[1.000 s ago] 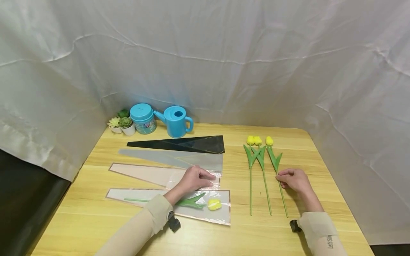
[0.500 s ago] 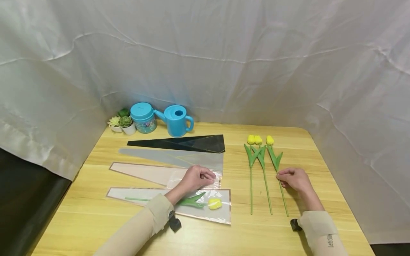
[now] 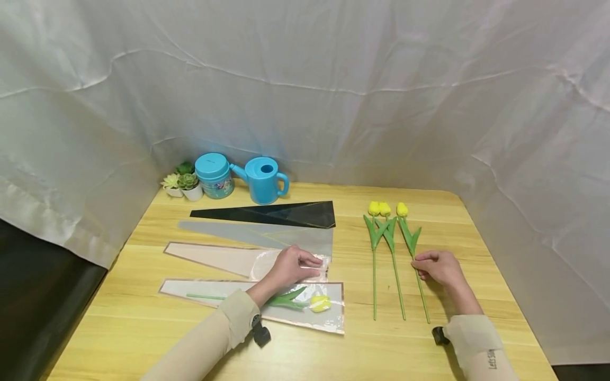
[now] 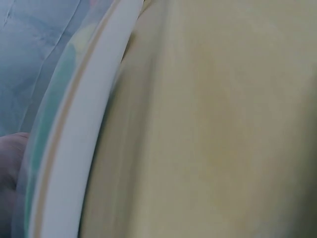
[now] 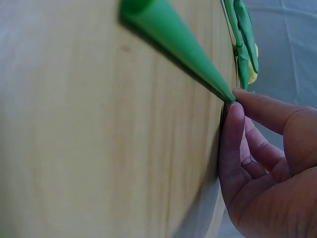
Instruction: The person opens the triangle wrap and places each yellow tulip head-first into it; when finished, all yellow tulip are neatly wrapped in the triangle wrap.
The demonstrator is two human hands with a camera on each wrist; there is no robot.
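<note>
In the head view my left hand [image 3: 290, 267] lies over the wide end of a pink-bordered flower sleeve [image 3: 209, 256], with thumb and fingertips apart on its clear film. Beneath that forearm, a second sleeve [image 3: 335, 312] encloses a yellow tulip [image 3: 320, 303]. The left wrist view catches this filled sleeve [image 4: 91, 129] from its edge, and little of the hand. My right hand [image 3: 440, 268] pinches the green stem of the rightmost loose tulip [image 3: 410, 238] between thumb and index finger; the stem [image 5: 193, 59] lies close to the table. Two more yellow tulips [image 3: 374, 248] [image 3: 393, 248] lie left of it.
Above the pink sleeve lie a grey sleeve [image 3: 305, 238] and a black sleeve [image 3: 295, 214]. Along the back of the wooden table [image 3: 405, 354] stand a blue watering can [image 3: 263, 182], a blue-lidded jar [image 3: 214, 177] and small potted succulents [image 3: 186, 182]. Grey fabric [image 3: 333, 95] hangs behind.
The left thumb and fingertips draw closer together, then part again over the sleeve's wide end. My right hand stays on the tulip stem, and the laid-out things keep their places.
</note>
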